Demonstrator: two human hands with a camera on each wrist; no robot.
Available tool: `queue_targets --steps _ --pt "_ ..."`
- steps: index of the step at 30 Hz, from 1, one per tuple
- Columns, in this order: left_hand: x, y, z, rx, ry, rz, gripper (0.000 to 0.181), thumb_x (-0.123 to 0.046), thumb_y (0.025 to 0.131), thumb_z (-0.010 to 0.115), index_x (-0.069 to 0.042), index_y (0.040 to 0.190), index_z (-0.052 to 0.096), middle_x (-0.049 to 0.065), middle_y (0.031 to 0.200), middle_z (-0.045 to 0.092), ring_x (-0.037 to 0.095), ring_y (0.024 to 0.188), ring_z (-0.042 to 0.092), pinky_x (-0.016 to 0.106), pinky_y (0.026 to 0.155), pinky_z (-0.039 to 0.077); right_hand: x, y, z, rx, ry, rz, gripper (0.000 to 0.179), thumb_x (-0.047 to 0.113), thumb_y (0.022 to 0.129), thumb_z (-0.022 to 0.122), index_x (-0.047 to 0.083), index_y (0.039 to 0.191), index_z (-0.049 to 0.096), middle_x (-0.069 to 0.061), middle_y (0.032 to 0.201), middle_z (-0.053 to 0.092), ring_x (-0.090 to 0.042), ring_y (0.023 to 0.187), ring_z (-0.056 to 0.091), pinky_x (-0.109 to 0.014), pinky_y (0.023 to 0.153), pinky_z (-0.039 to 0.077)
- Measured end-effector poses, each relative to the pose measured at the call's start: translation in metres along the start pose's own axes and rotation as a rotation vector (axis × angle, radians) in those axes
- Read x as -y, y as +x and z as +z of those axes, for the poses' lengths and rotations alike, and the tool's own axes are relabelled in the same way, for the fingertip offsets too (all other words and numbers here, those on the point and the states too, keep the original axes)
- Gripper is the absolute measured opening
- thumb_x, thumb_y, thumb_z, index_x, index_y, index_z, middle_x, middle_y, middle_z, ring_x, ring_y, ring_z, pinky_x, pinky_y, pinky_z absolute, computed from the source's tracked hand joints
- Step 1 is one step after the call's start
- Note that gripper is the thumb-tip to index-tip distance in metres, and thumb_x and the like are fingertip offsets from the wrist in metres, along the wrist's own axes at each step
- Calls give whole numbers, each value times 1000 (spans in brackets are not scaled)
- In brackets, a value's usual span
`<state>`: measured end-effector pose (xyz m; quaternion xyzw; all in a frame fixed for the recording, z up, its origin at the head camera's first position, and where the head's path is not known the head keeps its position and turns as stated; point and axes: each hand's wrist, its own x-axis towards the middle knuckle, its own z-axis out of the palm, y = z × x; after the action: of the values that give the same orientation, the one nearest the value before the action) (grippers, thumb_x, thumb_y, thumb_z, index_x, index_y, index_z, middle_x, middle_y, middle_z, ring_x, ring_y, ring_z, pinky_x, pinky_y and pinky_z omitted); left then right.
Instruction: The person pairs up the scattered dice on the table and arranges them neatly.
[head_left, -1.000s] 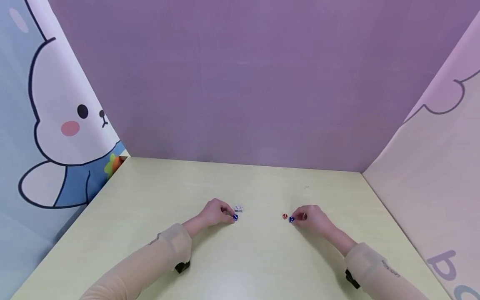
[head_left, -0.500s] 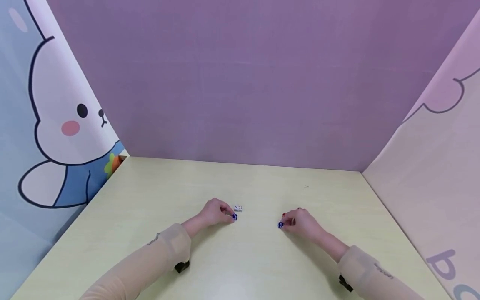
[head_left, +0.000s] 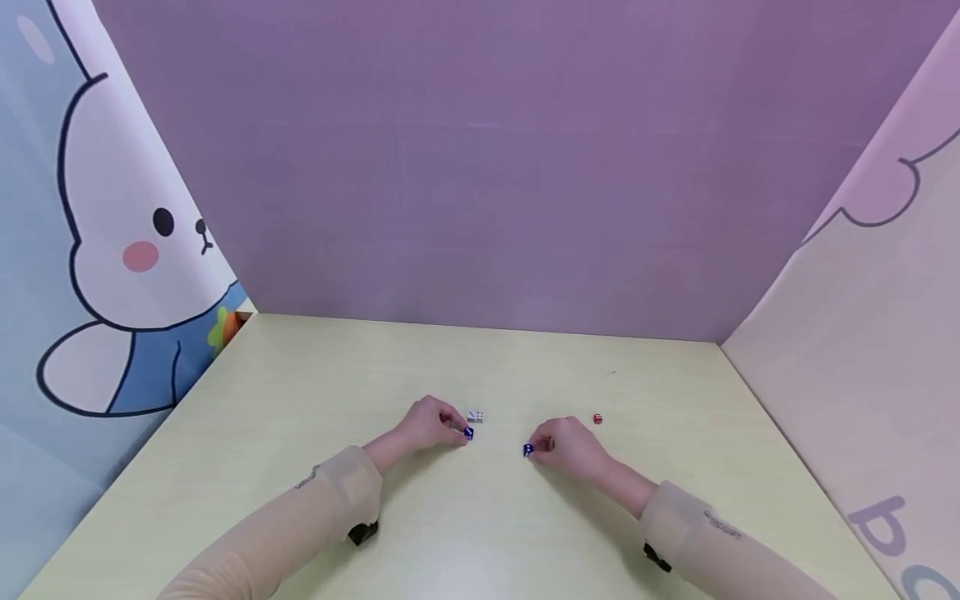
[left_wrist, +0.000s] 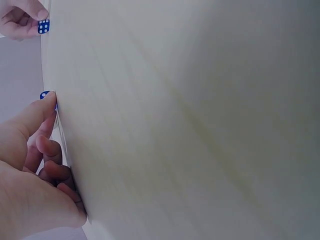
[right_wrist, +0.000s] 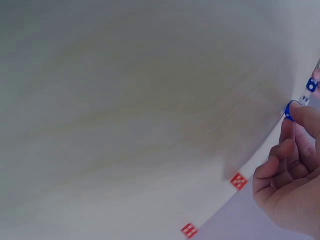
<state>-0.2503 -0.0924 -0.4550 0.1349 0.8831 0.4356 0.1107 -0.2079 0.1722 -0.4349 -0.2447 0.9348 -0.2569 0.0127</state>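
My left hand [head_left: 431, 423] pinches a blue die [head_left: 468, 433] between thumb and fingers at the tabletop. Just behind that die, two white dice [head_left: 476, 417] sit side by side. A second blue die [head_left: 528, 450] is pinched in my right hand [head_left: 570, 446], a short way right of the first. In the left wrist view, white pips show on the right hand's blue die [left_wrist: 43, 26], while the thumb covers much of the left one [left_wrist: 45, 94]. The right wrist view has two red dice [right_wrist: 238, 181] on the table; the head view shows only one red die [head_left: 597, 418].
The pale wooden table [head_left: 480, 533] ends at a purple panel [head_left: 480, 167] behind. Printed side panels stand at left [head_left: 142, 250] and right [head_left: 862, 333]. A tiny dark mark [head_left: 611, 372] lies on the table's back right.
My right hand has carried its blue die leftward, away from the red dice and closer to the left hand's die. The left hand has stayed nearly still.
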Motion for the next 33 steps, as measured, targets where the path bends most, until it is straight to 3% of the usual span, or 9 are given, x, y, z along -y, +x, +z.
queue_targets --steps 11,18,25,30,33 --pt "-4 3 0 -18 9 -5 14 -16 69 84 -14 80 75 -3 63 52 12 62 42 25 60 33 19 27 9 33 -55 27 8 13 77 77 10 83 73 4 75 67 -3 64 54 -19 61 46" --pt "-3 9 2 -35 14 -16 15 -16 69 84 -15 81 75 -4 65 53 11 63 43 24 60 33 22 44 14 28 -60 -3 9 13 77 77 9 84 73 3 75 68 -3 65 57 -19 62 47" --pt "-5 10 1 -33 2 -12 15 -15 69 84 -13 81 75 -3 65 54 11 63 44 23 60 34 25 56 20 12 -34 -9 10 12 77 76 7 85 72 0 76 68 -5 65 58 -18 62 48" --pt "-9 9 0 -42 12 28 14 -15 69 83 -14 79 74 -4 64 53 10 62 44 24 59 34 25 63 22 2 -13 -36 11 11 77 76 5 86 72 -1 75 68 -6 64 58 -19 61 47" --pt "-9 12 1 -49 14 12 14 -14 69 83 -13 80 74 -4 65 54 11 64 44 24 60 34 24 66 23 -1 -9 -29 12 11 76 76 6 86 72 0 74 68 -6 64 57 -19 61 47"
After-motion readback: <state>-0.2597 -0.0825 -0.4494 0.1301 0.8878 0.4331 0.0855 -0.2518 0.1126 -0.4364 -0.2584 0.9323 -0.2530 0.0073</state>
